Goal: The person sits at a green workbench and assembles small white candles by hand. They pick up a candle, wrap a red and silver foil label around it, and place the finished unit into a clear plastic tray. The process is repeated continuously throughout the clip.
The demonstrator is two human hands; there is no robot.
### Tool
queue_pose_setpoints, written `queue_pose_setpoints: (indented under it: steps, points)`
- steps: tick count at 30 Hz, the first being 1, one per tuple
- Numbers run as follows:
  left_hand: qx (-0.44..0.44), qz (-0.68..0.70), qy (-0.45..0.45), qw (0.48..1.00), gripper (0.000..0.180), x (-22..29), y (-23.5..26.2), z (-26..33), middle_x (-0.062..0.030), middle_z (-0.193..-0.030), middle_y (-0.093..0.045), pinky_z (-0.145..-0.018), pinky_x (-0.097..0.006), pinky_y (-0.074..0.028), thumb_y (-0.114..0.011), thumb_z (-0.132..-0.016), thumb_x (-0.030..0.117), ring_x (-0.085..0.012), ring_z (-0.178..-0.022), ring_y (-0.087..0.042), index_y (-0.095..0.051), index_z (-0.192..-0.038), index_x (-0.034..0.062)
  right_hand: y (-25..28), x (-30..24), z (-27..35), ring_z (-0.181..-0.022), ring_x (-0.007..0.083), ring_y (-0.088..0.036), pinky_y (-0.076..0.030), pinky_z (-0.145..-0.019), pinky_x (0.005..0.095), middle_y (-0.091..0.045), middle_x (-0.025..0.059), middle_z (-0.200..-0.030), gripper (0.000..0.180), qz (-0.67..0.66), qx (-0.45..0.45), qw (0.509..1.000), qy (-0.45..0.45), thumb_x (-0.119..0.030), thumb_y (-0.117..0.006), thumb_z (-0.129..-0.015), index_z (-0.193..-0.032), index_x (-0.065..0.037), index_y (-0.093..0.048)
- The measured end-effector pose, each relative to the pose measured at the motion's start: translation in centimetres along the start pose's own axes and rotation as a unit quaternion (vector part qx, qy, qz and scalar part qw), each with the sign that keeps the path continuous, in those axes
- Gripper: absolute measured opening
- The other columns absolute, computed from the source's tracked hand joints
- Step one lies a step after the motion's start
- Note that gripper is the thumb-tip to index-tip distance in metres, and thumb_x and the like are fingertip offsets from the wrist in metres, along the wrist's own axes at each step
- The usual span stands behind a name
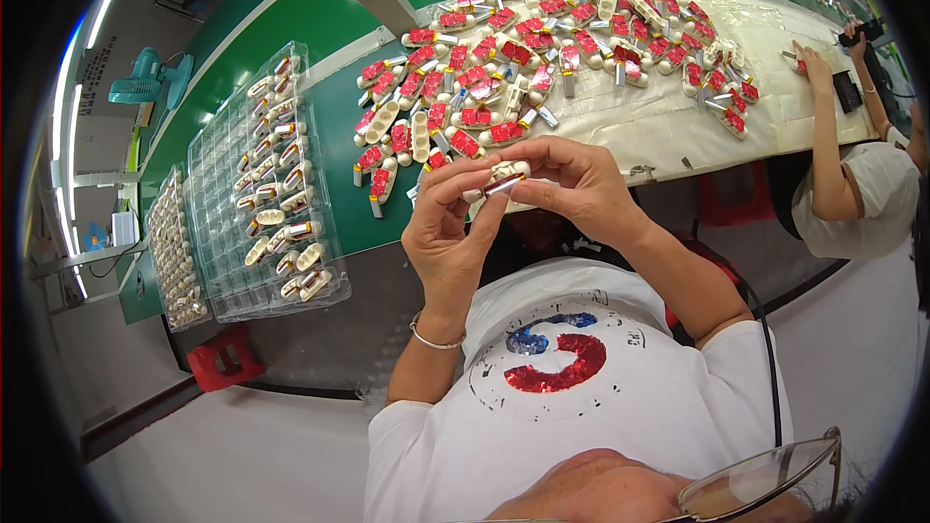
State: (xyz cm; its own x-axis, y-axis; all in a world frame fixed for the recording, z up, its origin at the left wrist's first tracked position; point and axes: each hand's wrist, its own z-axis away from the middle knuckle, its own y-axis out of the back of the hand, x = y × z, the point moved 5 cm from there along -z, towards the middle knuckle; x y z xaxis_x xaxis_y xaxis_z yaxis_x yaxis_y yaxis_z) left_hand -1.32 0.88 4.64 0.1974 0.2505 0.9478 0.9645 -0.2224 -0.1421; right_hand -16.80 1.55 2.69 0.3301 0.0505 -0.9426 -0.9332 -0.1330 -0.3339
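fingertips of both my left hand [448,232] and right hand [572,184] were pinched on one cream capsule piece [504,177] at frame centre; fitting seemed underway, next needing careful alignment.

The small cream part [506,174] is mostly covered by the fingers of the left hand [448,232] and right hand [572,184]; its details stay too small to tell.
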Motion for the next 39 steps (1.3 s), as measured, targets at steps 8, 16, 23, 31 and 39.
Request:
queue_pose_setpoints:
  steps: [8, 16, 23, 31, 39]
  points:
    - [0.010, -0.052, 0.044, 0.998, 0.032, -1.1, 0.8, -0.4, -0.0124, -0.121, -0.060, -0.092, -0.029, -0.052, -0.069, -0.086, -0.001, -0.0194, -0.112, -0.060, -0.064, -0.117, 0.0001, 0.1, 2.0, -1.1, -0.091, 0.0086, -0.064, -0.053, -0.078, 0.0217, -0.066, 0.0061, -0.105, 0.034, 0.041, -0.007, 0.998, -0.046, -0.005, -0.069, -0.088, -0.120, 0.001, -0.061]
    - [-0.038, -0.306, -0.064, 0.949, 0.024, 1.2, 5.0, 0.7, -0.0079, -0.098, -0.067, -0.077, -0.028, -0.054, -0.076, -0.078, 0.000, -0.0164, -0.087, -0.066, -0.072, -0.102, 0.0008, 0.5, -0.7, -2.9, -0.092, 0.0117, -0.061, -0.050, -0.081, 0.0273, -0.065, 0.0067, -0.105, 0.040, 0.227, -0.055, 0.971, 0.054, -0.010, -0.073, -0.085, -0.121, -0.001, -0.061]
    - [0.205, -0.371, -0.057, 0.904, 0.018, 4.6, 18.7, 3.0, -0.0095, -0.102, -0.066, -0.075, -0.027, -0.055, -0.069, -0.081, -0.002, -0.0146, -0.089, -0.066, -0.070, -0.100, -0.0016, 7.8, -0.6, -5.4, -0.099, 0.0335, -0.059, -0.047, -0.085, 0.0414, -0.057, 0.0156, -0.109, 0.038, 0.656, 0.124, 0.733, 0.132, -0.011, -0.069, -0.084, -0.120, -0.005, -0.059]
    - [0.252, -0.634, -0.002, 0.731, 0.021, 7.4, 34.0, 7.6, -0.0105, -0.099, -0.065, -0.077, -0.030, -0.054, -0.066, -0.078, -0.001, -0.0211, -0.085, -0.067, -0.069, -0.099, 0.0005, 8.4, 0.2, -5.3, -0.096, 0.0194, -0.058, -0.048, -0.084, 0.0314, -0.057, 0.0094, -0.105, 0.035, 0.565, 0.116, 0.806, 0.133, -0.003, -0.062, -0.088, -0.123, -0.004, -0.058]
    - [0.110, -0.733, 0.029, 0.671, 0.023, 4.3, 36.7, 4.3, -0.0092, -0.101, -0.065, -0.086, -0.041, -0.050, -0.058, -0.078, 0.003, -0.0298, -0.098, -0.061, -0.068, -0.099, 0.0033, 13.1, -0.6, -6.2, -0.090, 0.0091, -0.059, -0.048, -0.085, 0.0229, -0.065, 0.0049, -0.111, 0.027, 0.249, 0.209, 0.933, 0.153, -0.007, -0.058, -0.097, -0.122, 0.002, -0.061]
